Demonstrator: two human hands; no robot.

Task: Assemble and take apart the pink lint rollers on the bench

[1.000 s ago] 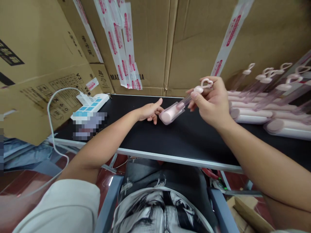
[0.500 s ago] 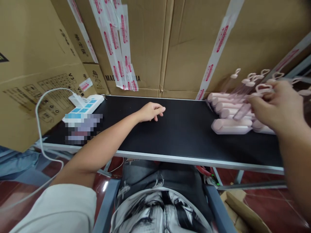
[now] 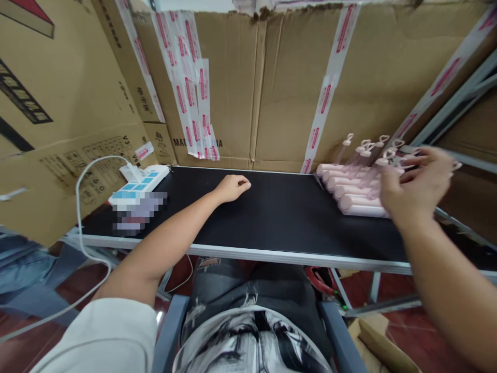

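Observation:
My left hand (image 3: 232, 188) rests on the middle of the black tabletop (image 3: 279, 217), fingers curled in and thumb against them, with nothing visible in it. On the right lies a row of pale pink tubes (image 3: 359, 203), side by side. Thin clear stems rise from among them, topped by pink heart-shaped loops (image 3: 382, 140). My right hand (image 3: 417, 186) is over the right end of this row. Its fingers are bent around the nearest heart tops, with the thumb against one; the fingers hide what they grip and the tubes behind.
A white power strip (image 3: 149, 178) with a plugged-in cable stands at the left, beside a blurred-out item (image 3: 140, 212). Cardboard walls (image 3: 229, 88) with tape close off the back and left. Metal frame bars (image 3: 458, 103) rise at the right. An open carton (image 3: 380, 342) sits on the floor.
The camera view has shifted, with the cardboard wall's top edge now showing. My left fingers have curled in further. My right hand stays by the heart tops.

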